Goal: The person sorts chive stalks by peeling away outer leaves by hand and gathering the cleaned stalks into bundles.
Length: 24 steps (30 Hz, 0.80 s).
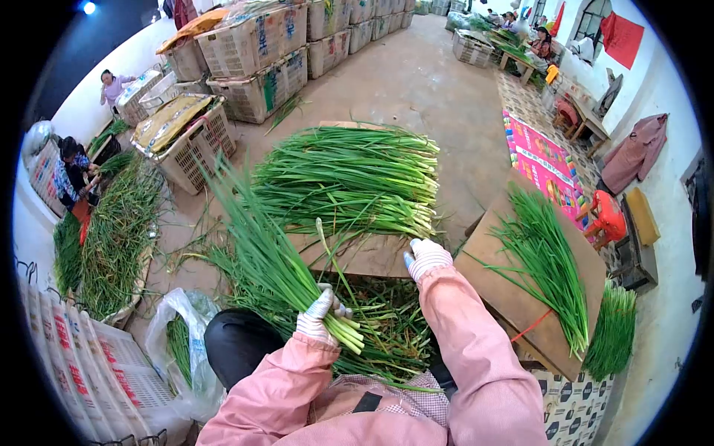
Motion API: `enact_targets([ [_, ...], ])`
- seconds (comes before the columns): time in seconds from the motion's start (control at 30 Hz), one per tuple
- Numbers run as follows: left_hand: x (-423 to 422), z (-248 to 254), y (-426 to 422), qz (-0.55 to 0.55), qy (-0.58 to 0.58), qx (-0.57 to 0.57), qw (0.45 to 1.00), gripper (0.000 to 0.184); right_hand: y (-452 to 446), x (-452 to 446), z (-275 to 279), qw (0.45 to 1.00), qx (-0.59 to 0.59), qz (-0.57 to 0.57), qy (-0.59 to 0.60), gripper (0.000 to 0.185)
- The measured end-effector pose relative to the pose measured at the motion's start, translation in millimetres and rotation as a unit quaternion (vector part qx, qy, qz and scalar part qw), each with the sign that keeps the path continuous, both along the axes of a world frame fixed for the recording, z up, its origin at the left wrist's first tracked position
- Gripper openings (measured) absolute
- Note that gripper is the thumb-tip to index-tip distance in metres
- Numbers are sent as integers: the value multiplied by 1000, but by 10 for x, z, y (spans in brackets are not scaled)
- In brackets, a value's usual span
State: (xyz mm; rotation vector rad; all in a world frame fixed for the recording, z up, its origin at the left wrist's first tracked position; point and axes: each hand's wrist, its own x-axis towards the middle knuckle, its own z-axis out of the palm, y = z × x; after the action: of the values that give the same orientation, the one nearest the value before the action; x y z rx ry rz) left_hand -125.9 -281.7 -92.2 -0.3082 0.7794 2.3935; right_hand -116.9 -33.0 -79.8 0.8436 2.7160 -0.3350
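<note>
My left hand (321, 316), in a white glove, is closed around the pale stem ends of a bunch of garlic chives (271, 249). The long green leaves fan up and to the left. A single pale stalk stands out to the right of the bunch. My right hand (428, 256), in a striped white glove, is at the board's edge with thumb and fingers slightly apart and nothing visible in it. Just above it lies a big pile of garlic chives (346, 178), white ends to the right, on a brown board (364, 256).
Loose, partly yellowed leaves (387, 316) lie below the board, over my lap. On a tilted board (476, 256) at right rests another chive bundle (547, 260). A plastic bag (182, 320) and white crate (97, 364) stand at left. Stacked crates (256, 44) and several people sit farther back.
</note>
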Motion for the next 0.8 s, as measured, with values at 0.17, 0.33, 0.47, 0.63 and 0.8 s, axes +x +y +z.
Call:
enact_targets([
  [0.17,44,-65,62,-41,1,-28,999,27,124,49,-232,994,68,-7,81,55],
  [0.33,-168,-292,373,-98,-54,-63,992,29,148,-103,-181,995,39,-56,67,47],
  [0.47,-646,-575,565,-85,-70,-179,978,30,224,-125,-137,999,-2,-21,-41,30],
  [0.63,-1351,-719,48,32,-76,-209,974,26,-282,609,11,986,-108,2,127,29],
  [0.8,-715,76,-372,52,-16,-157,986,25,-480,1077,-734,911,-355,-137,158,31],
])
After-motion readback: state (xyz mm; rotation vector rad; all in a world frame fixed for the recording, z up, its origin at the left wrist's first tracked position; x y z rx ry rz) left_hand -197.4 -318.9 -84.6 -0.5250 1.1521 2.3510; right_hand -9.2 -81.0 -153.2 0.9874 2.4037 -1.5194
